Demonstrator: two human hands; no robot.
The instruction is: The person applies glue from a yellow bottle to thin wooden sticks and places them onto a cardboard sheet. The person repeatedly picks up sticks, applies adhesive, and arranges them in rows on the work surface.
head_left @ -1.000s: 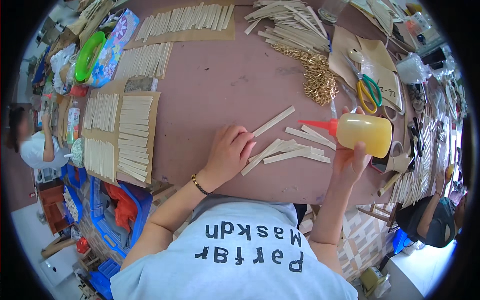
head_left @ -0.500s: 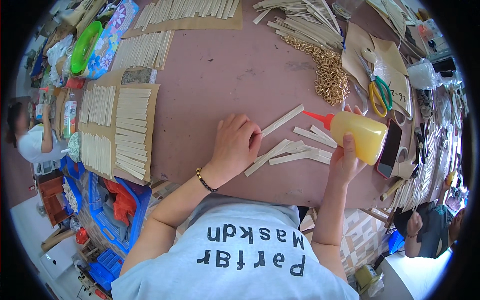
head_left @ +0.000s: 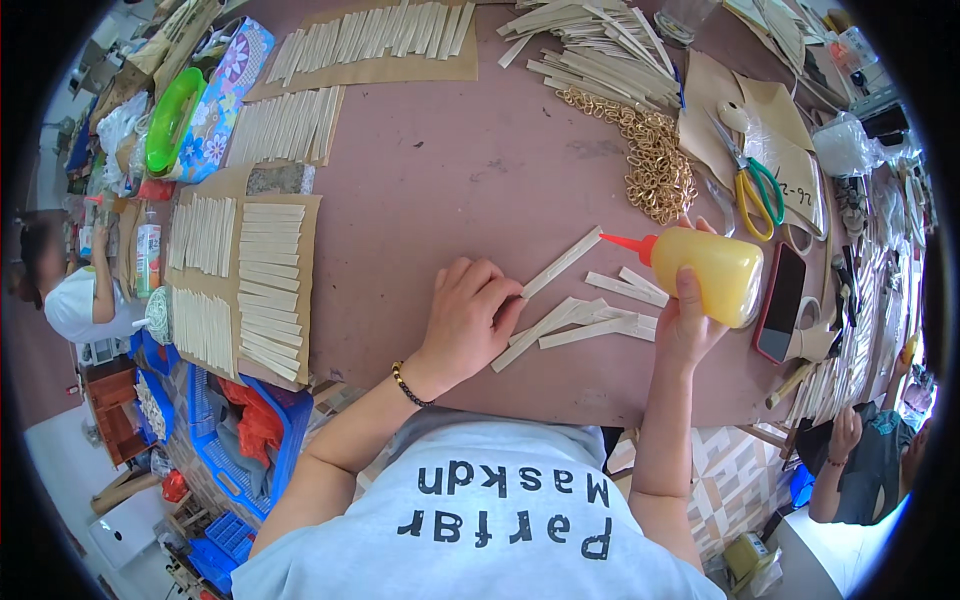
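My left hand [head_left: 462, 320] pinches the near end of a narrow cream strip [head_left: 563, 262] that slants away to the right over the table. In my right hand [head_left: 690, 325] is a squeeze bottle [head_left: 708, 272] of yellowish liquid, tipped on its side. Its red nozzle [head_left: 625, 242] points left, with the tip at the strip's far end; whether they touch, I cannot tell. Several loose cream strips [head_left: 590, 325] lie crossed just to the right of my left hand, and a few shorter ones [head_left: 628, 287] lie below the nozzle.
Rows of strips lie on brown card [head_left: 312, 220] at left and far left. A strip pile [head_left: 600, 60], gold chain [head_left: 660, 175], scissors [head_left: 752, 195] and a phone [head_left: 780, 305] line the right side. Blue baskets [head_left: 235, 470] stand below left. Other people sit at both sides.
The bottle has shifted slightly left, bringing its nozzle tip closer to the strip's far end. My left hand keeps its pinch on the strip. The whole view has moved a little.
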